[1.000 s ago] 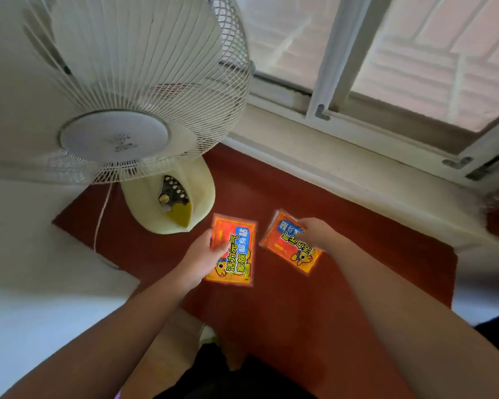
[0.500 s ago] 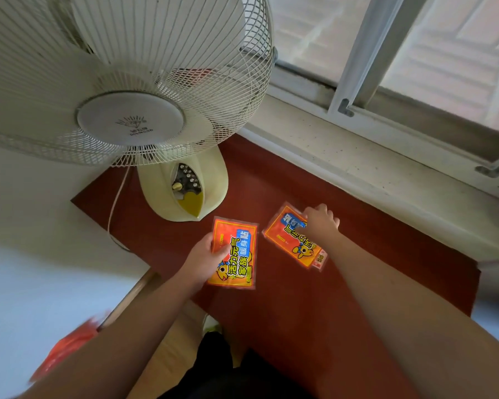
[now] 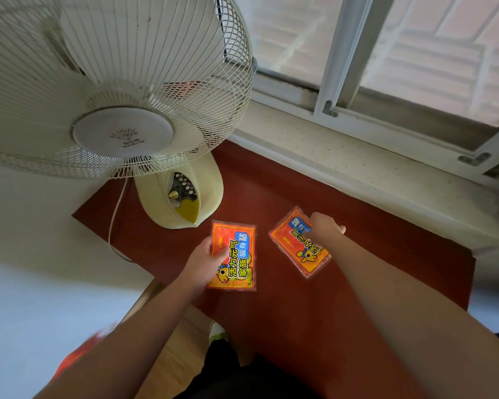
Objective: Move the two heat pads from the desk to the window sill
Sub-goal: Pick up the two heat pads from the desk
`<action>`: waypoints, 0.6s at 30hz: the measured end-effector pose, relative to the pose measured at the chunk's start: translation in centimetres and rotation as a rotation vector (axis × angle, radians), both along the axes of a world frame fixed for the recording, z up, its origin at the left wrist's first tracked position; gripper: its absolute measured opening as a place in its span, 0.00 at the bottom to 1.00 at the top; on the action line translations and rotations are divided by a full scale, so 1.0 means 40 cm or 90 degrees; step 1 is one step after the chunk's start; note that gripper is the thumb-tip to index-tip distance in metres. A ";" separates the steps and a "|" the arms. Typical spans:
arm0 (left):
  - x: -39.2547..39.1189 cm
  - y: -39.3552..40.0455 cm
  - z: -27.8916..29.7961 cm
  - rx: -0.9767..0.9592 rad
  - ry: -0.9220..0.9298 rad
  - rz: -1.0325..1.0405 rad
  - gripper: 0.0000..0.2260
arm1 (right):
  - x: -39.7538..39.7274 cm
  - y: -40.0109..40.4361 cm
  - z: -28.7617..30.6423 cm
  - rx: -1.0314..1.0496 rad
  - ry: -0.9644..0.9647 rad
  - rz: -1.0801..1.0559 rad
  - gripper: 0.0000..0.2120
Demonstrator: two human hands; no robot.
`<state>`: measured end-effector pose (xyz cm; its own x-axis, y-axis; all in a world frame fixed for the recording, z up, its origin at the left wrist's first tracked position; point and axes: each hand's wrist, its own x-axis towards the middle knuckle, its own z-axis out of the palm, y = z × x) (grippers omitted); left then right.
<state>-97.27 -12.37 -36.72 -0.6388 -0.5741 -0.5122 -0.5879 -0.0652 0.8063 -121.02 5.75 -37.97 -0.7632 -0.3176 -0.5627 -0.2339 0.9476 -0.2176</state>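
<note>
Over on the left there's one big white desk fan (image 3: 121,90) parked on the dark red desk (image 3: 314,312), its cream base (image 3: 179,194) sitting in the back corner with the cord (image 3: 114,223) trailing off the edge. Probably shoved there so it blows into the room and stays out of the way.

Next along, the left hand (image 3: 205,262) has one heat pad (image 3: 233,257) pinched by its left edge, thumb on the printed face and the other fingers tucked underneath where I can't see them. The pad sits flat and face up over the desk; can't honestly tell if it's lifted clear or still resting on the wood. Holding it by the edge makes sense, it's a floppy foil packet and that keeps it level.

Then the right hand (image 3: 324,230) is curled down over the far corner of the second heat pad (image 3: 298,249), fingers closed onto it from above. This one's turned at an angle, looks like it's just about coming up off the desk.

So count: two pads, one per hand, both still over the desk and near each other but not touching. One fan.

Far right and along the back runs the pale window sill (image 3: 343,159), bare in the stretch behind the hands, just below the sliding window frame (image 3: 346,53). My guess is it's a short reach forward for both.
</note>
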 end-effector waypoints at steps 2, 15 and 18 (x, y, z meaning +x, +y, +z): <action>-0.004 0.007 0.006 0.006 0.006 -0.002 0.09 | 0.002 0.010 -0.001 -0.025 0.003 -0.048 0.16; -0.010 0.049 0.033 0.005 0.004 -0.043 0.10 | 0.083 0.145 0.001 -0.338 -0.188 -0.219 0.15; -0.008 0.057 0.039 0.039 0.013 -0.048 0.09 | 0.103 0.173 0.004 -0.409 -0.251 -0.278 0.14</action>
